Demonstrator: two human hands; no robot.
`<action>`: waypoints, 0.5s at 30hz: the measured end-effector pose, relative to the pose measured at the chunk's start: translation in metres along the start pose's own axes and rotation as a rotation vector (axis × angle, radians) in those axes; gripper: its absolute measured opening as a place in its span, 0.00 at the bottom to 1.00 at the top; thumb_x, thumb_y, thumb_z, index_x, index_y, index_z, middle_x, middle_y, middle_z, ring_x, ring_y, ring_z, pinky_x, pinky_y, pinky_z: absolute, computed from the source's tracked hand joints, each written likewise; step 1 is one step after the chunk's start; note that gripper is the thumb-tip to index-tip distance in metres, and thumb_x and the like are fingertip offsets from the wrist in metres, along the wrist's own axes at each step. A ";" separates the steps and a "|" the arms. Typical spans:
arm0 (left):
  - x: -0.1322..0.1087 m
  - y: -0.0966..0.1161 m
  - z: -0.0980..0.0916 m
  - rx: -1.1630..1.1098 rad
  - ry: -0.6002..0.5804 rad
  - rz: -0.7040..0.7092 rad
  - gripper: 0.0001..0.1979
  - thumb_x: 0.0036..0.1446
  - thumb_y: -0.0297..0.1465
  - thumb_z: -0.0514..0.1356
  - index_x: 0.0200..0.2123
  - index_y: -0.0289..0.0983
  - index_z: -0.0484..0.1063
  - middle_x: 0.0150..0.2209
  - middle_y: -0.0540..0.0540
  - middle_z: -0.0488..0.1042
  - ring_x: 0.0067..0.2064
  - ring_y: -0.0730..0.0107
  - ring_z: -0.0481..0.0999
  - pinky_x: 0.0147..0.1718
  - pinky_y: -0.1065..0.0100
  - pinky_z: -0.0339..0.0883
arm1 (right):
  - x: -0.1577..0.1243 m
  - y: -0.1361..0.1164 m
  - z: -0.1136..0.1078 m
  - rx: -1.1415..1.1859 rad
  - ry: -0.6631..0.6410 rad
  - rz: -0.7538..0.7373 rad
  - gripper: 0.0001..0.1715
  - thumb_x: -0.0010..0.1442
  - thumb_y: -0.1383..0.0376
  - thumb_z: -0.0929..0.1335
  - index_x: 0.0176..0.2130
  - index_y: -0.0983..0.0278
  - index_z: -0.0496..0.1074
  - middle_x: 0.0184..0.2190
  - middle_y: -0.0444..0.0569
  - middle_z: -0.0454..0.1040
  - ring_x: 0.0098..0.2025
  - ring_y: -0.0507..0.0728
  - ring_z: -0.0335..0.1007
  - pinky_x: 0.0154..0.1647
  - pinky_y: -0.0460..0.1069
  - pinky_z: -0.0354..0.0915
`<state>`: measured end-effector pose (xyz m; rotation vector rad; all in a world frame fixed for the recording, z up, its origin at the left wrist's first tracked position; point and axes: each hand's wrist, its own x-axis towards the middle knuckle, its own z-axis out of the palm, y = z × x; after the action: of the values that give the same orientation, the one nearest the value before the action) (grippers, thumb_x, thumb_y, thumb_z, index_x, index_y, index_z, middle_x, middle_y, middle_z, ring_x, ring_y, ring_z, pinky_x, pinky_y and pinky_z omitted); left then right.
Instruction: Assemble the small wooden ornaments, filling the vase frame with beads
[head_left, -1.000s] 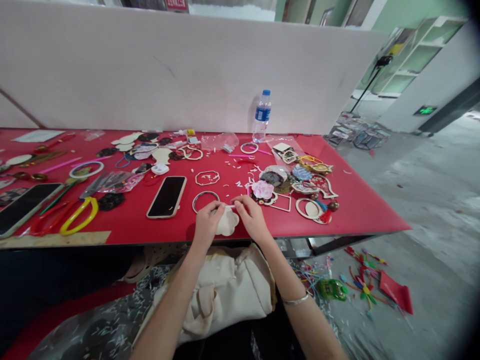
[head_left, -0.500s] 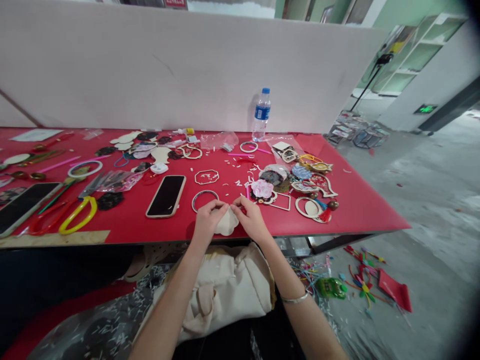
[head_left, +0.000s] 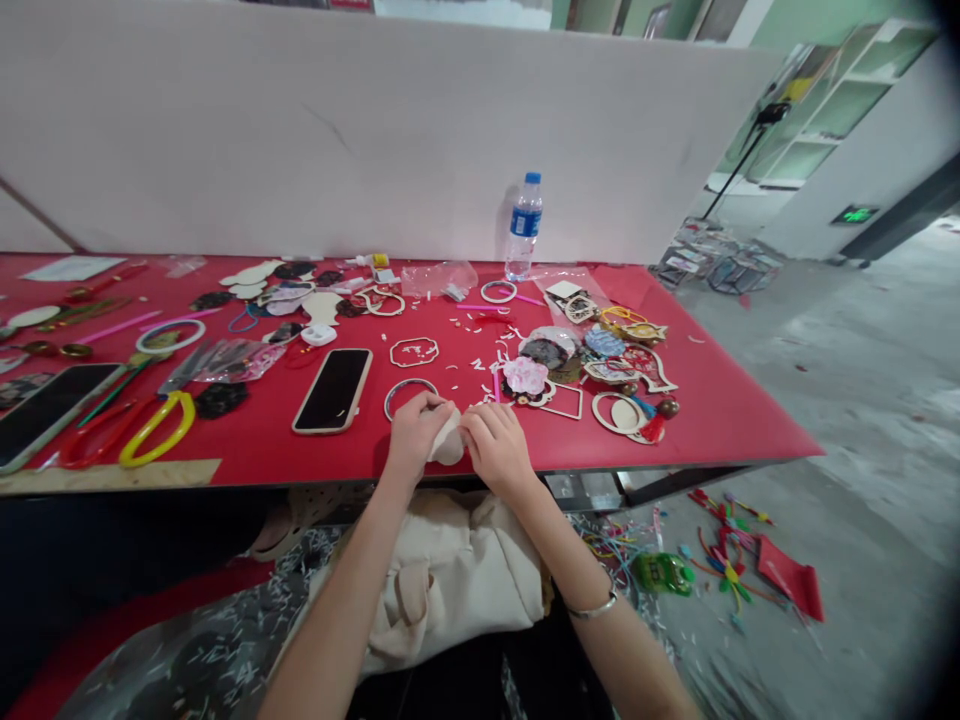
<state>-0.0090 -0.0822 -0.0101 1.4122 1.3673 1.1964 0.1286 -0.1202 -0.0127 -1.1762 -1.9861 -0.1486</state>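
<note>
Between my two hands, just above the table's front edge, is a pale, thin piece with a scalloped edge (head_left: 448, 443). My left hand (head_left: 417, 432) pinches its left side between thumb and fingers. The fingers of my right hand (head_left: 498, 440) are curled together at its upper right edge; whatever lies under those fingertips is hidden. Right behind my left hand lies a round ring (head_left: 409, 386), partly covered by it. A thin octagonal frame (head_left: 414, 352) rests farther back. To the right sit a pink flower-shaped piece (head_left: 525, 376) and a thin square frame (head_left: 562, 401).
A phone (head_left: 332, 391) lies left of my hands, with yellow-handled scissors (head_left: 159, 430) and another phone (head_left: 52, 415) beyond. A water bottle (head_left: 523, 228) stands at the back by the white partition (head_left: 375, 140). White scraps dot the red table (head_left: 720, 400). A cream bag (head_left: 457, 580) sits on my lap.
The pale piece has turned and shows a narrower face. My right hand has rolled over, its fingers now curled at the piece's edge. My left hand keeps its hold.
</note>
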 end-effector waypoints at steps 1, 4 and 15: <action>0.000 0.000 0.000 -0.010 -0.015 0.005 0.10 0.48 0.37 0.63 0.26 0.36 0.72 0.24 0.53 0.71 0.28 0.73 0.68 0.30 0.73 0.61 | 0.000 0.000 0.000 0.024 -0.001 0.015 0.13 0.67 0.65 0.58 0.36 0.64 0.69 0.35 0.51 0.72 0.38 0.56 0.64 0.41 0.50 0.60; -0.001 -0.001 0.000 -0.089 -0.077 0.008 0.10 0.48 0.37 0.64 0.26 0.36 0.72 0.24 0.53 0.71 0.28 0.74 0.68 0.29 0.73 0.60 | 0.000 0.001 0.002 0.095 -0.002 0.117 0.10 0.66 0.64 0.60 0.39 0.64 0.69 0.36 0.52 0.70 0.38 0.56 0.65 0.39 0.49 0.62; -0.004 -0.004 -0.003 -0.448 -0.154 -0.019 0.20 0.56 0.42 0.60 0.46 0.36 0.77 0.43 0.43 0.79 0.42 0.63 0.77 0.41 0.67 0.68 | 0.014 0.012 0.020 0.251 0.025 0.360 0.19 0.64 0.63 0.60 0.54 0.62 0.60 0.33 0.47 0.71 0.33 0.54 0.70 0.33 0.47 0.65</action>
<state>-0.0126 -0.0865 -0.0135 1.1403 0.9314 1.2580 0.1232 -0.0948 -0.0200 -1.3315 -1.6810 0.2610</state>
